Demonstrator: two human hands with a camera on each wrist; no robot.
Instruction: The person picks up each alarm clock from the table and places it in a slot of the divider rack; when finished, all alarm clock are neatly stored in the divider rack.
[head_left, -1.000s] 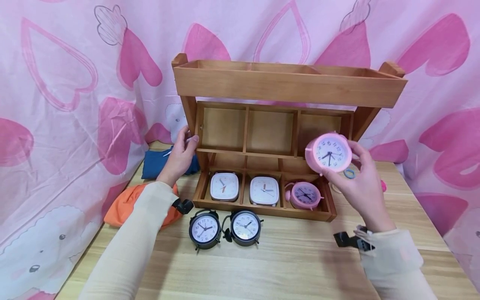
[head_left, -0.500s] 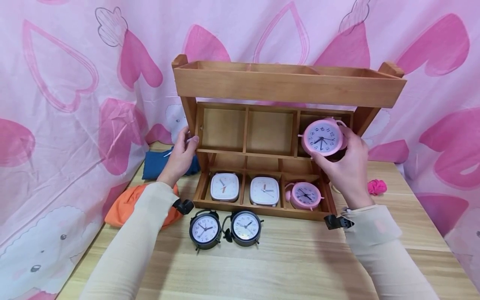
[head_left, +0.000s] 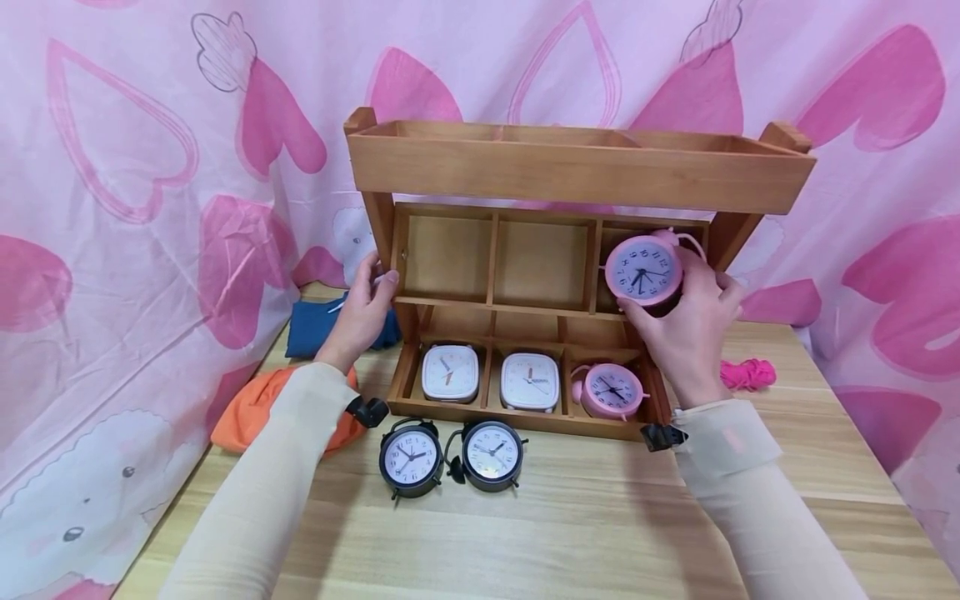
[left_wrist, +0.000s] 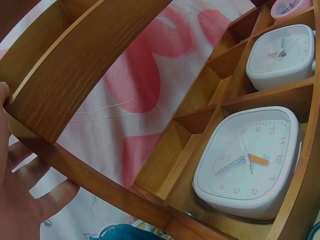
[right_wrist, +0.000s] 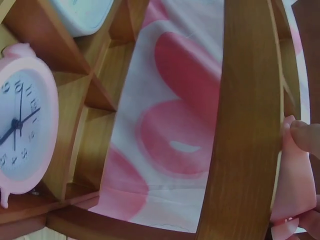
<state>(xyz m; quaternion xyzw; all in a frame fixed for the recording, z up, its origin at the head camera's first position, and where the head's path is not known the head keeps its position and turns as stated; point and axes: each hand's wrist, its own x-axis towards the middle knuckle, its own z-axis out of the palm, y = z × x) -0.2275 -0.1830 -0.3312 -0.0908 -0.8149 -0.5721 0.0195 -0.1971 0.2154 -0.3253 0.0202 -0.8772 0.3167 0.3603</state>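
Right hand [head_left: 693, 329] fingers clamped round pink clock [head_left: 643, 269]; left hand [head_left: 362, 310] gripping shelf [head_left: 577, 171] post; risks snagging divider, tipping out.

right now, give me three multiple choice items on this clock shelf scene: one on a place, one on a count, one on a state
1. Where is the pink clock that the right hand holds?
A. middle tier, right compartment
B. top tray
C. on the table

2. How many black clocks stand on the table?
A. one
B. two
C. four

3. What is the left hand doing?
A. holding a white clock
B. lying flat on the table
C. gripping the shelf's left post

Key: 1 A, the clock sits at that opening; 2 B, a pair stands before the shelf; 3 C, fingers wrap the post.
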